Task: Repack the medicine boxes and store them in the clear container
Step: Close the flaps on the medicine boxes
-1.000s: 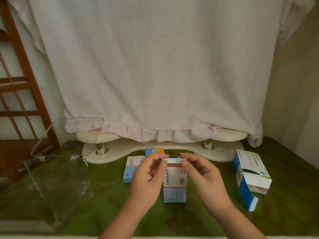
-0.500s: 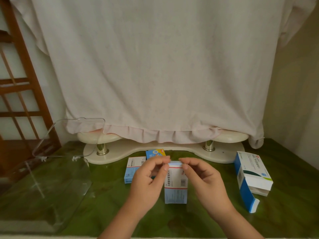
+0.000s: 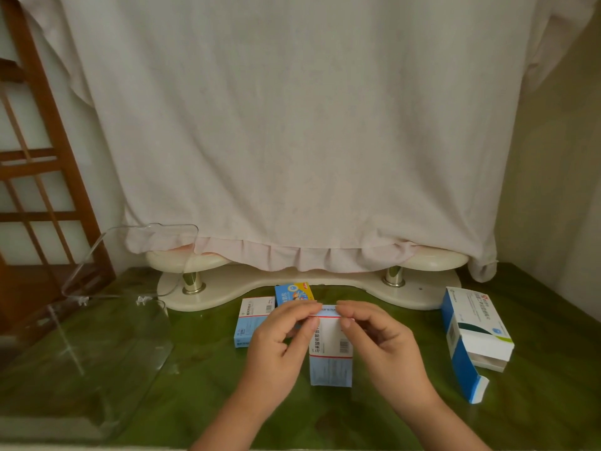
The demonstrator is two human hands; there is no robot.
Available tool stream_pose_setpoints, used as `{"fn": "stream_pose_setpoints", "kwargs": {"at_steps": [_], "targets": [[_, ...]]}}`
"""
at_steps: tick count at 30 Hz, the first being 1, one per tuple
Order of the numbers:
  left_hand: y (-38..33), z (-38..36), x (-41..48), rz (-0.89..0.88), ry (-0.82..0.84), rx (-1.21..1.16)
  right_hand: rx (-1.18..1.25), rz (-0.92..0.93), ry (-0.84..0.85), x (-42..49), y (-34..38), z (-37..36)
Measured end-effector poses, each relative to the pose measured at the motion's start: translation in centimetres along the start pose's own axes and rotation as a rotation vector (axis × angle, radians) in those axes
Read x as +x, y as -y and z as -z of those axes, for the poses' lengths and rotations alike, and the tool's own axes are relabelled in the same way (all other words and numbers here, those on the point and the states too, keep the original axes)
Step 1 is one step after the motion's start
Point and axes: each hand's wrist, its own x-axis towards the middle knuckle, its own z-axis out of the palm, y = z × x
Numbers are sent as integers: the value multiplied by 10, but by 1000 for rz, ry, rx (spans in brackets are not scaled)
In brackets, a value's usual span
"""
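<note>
A white and light-blue medicine box (image 3: 331, 359) stands upright on the green tabletop (image 3: 208, 379). My left hand (image 3: 279, 343) and my right hand (image 3: 383, 343) both pinch its top flap, fingertips almost touching. Behind my left hand lies a second white-blue box (image 3: 252, 320). A blue and yellow box (image 3: 294, 291) sits behind that. A larger blue-white box (image 3: 471, 333) lies at the right with its end flap hanging open. The clear container (image 3: 97, 336) stands at the left with its lid raised.
A cream stand (image 3: 227, 284) with two metal posts runs along the back, draped by a pale pink cloth (image 3: 292, 141). A brown wooden frame (image 3: 42, 157) rises at the far left. A beige wall closes off the right side.
Both hands have pressed the top flap of the upright box down, and their fingertips have drawn closer together. The box sits slightly lower in view.
</note>
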Motion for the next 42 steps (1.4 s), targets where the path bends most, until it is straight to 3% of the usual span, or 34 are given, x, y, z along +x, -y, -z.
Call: {"fn": "stream_pose_setpoints", "kwargs": {"at_steps": [4, 12, 21, 24, 33, 38, 42], "targets": [[6, -7, -13, 221, 102, -128, 20, -42, -25, 0, 0, 2], [21, -12, -29, 394, 216, -131, 108, -223, -215, 4, -4, 10], [25, 14, -9, 505, -94, -112, -123, -320, -321, -1, -16, 26], [28, 20, -8, 514, -67, -38, -223, -270, -390, 3, -11, 37], [23, -18, -15, 449, 154, 155, -911, -191, -431, 31, 0, 84], [28, -37, -15, 190, 57, 459, -1113, -263, -470, 27, 6, 109], [24, -40, -28, 82, 177, 534, -1271, -447, -407, 27, -2, 127]]}}
